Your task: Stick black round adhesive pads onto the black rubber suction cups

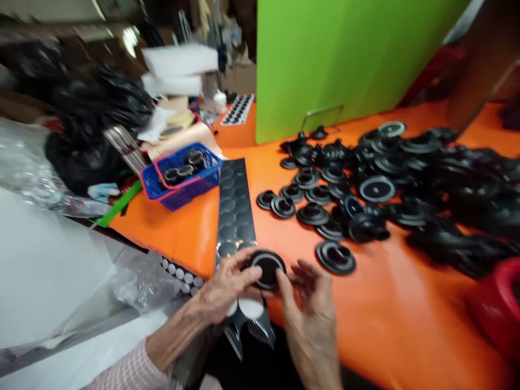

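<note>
In the head view a round black disc with a pale ring on its face is held up over the front edge of the orange table. My left hand grips its left side, thumb on top and fingers beneath. My right hand touches the right rim with its thumb, while its other fingers are spread apart beside the disc. Under the hands runs a dark sheet of round stickers; its near end, with white circles exposed, hangs over the edge. The closest loose black part lies flat to the right of my hands.
Black flanged parts are heaped across the table's right side. A blue basket holding several dark rings stands at left. Behind rises a green panel. A red container sits at the right edge; black bags are at far left.
</note>
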Available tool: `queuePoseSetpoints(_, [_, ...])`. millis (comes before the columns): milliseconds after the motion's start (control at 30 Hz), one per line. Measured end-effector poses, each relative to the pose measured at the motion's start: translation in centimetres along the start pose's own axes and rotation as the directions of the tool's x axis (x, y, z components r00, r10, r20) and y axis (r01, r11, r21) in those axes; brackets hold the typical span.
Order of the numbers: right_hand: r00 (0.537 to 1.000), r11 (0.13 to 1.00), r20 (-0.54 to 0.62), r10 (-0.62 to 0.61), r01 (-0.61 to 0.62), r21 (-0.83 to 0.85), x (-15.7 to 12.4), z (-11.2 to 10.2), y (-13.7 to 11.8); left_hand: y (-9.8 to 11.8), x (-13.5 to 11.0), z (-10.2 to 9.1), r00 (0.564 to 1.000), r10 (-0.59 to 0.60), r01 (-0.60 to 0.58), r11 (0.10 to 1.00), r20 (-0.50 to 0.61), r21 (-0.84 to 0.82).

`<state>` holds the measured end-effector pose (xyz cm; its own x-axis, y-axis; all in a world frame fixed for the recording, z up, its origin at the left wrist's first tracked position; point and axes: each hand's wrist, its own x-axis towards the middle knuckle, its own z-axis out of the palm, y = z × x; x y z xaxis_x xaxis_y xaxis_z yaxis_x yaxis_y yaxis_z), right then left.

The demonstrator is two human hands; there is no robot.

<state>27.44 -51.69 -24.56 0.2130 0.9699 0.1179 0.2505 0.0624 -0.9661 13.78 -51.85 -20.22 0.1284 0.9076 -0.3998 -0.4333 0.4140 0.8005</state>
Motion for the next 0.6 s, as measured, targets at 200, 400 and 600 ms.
queuePoseSetpoints(200, [0.853,0.967,0.520,-0.041,-0.097,0.236,6.4,1.1,-2.8,3.7,1.1,-1.8,0.990,0.136,-0.139,0.982,0.028,0.128])
queuePoseSetpoints(400, [0.818,0.822,0.572,-0.065,-0.281,0.495,12.2,10.6,-12.1,15.6,2.3,-4.8,0.867,0.446,-0.334,0.852,-0.224,0.403])
queuePoseSetpoints(600, [0.847,0.946,0.453,-0.280,0.162,0.281,11.8,6.5,-9.8,13.3,0.1,-7.4,0.793,0.579,-0.205,0.546,-0.189,0.813])
